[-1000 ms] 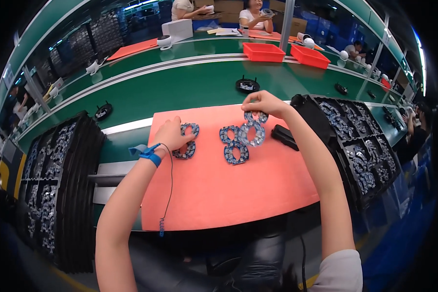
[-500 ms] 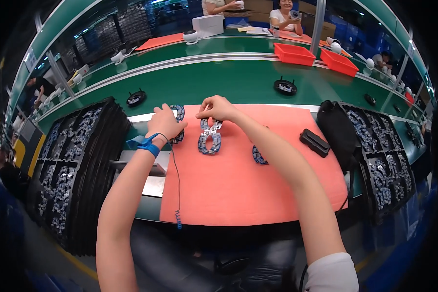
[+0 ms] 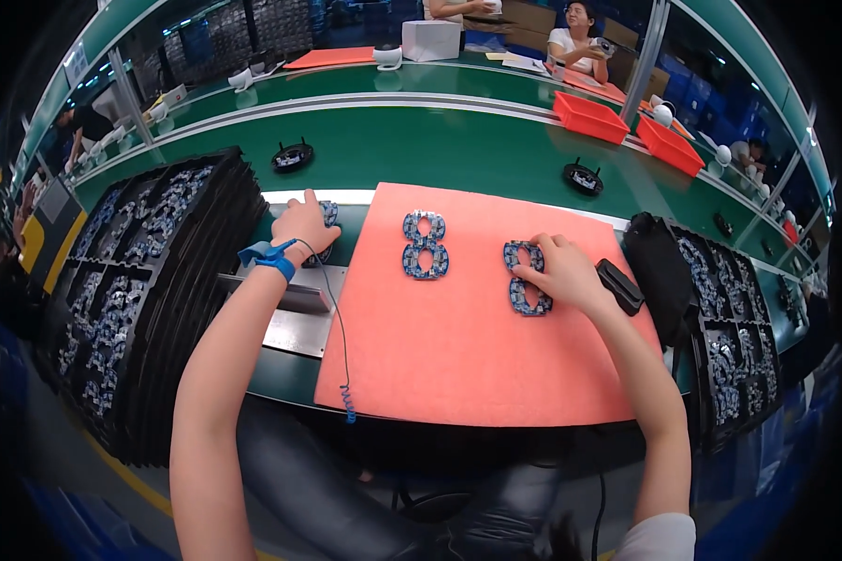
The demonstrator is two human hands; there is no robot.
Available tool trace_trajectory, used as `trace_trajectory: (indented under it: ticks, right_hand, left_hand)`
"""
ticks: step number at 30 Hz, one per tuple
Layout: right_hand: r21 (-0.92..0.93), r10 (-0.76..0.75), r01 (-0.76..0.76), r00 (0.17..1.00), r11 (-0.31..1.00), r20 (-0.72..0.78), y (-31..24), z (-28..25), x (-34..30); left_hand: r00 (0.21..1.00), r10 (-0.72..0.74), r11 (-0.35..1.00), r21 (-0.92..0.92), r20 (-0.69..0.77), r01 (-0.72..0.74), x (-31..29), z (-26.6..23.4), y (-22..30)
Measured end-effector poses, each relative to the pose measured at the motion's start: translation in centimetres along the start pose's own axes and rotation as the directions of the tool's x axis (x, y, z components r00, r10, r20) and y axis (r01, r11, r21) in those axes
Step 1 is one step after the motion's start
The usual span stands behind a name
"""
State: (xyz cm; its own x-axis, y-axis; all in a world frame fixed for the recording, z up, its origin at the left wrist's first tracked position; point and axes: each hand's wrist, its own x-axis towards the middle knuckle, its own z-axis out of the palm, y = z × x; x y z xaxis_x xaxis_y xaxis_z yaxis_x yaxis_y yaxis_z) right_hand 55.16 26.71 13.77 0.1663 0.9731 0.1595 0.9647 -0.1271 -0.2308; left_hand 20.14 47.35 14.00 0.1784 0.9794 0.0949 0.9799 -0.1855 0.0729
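Note:
Two figure-eight circuit boards lie flat on the pink mat (image 3: 421, 365). The board on its left part (image 3: 426, 264) has no hand on it. At the other board (image 3: 531, 297), to the right, my right hand (image 3: 571, 276) has thumb and fingers closed on its upper right part. Off the mat's left edge, my left hand (image 3: 301, 229) is closed over a third blue board (image 3: 328, 213), partly hidden beneath the fingers. A blue wrist strap (image 3: 273, 259) with a coiled cord circles my left wrist.
Stacked black trays (image 3: 150, 280) full of boards stand at left, more trays (image 3: 734, 318) at right. A black case (image 3: 619, 286) lies at the mat's right edge. Beyond, round black parts (image 3: 292, 156) sit on the green bench; red bins (image 3: 589, 117) and a person stand farther back.
My right hand has left the left-hand board and moved right and nearer, onto the other board. My left hand stays at its board beside the mat. The whole view has shifted slightly.

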Motion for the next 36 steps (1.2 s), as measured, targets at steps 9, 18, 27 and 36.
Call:
trace_trajectory:
  ticks: [9, 18, 27, 36]
  right_hand:
    - [0.586, 0.067, -0.086, 0.996, 0.806, 0.055, 0.1, -1.0, 2.6]
    - [0.981, -0.077, -0.084, 0.992, 0.175, 0.099, -15.2, 3.6, 12.4]
    - [0.461, -0.204, 0.229, 0.973, 0.857, -0.104, -20.0, 10.8, 15.6]
    - [0.027, -0.259, 0.258, 0.965, 0.966, 0.031, -12.2, 5.0, 9.6]
  left_hand:
    - [0.995, -0.006, 0.999, 0.038, -0.097, 0.01, -0.2, 0.4, -4.0]
    - [0.993, 0.092, 0.995, 0.041, 0.068, -0.095, -2.1, -2.2, -7.2]
    - [0.959, 0.079, 0.983, -0.138, -0.272, -0.12, -9.2, -5.2, -7.1]
    - [0.814, 0.159, 0.679, -0.537, -0.558, -0.501, -21.3, -5.9, -3.7]
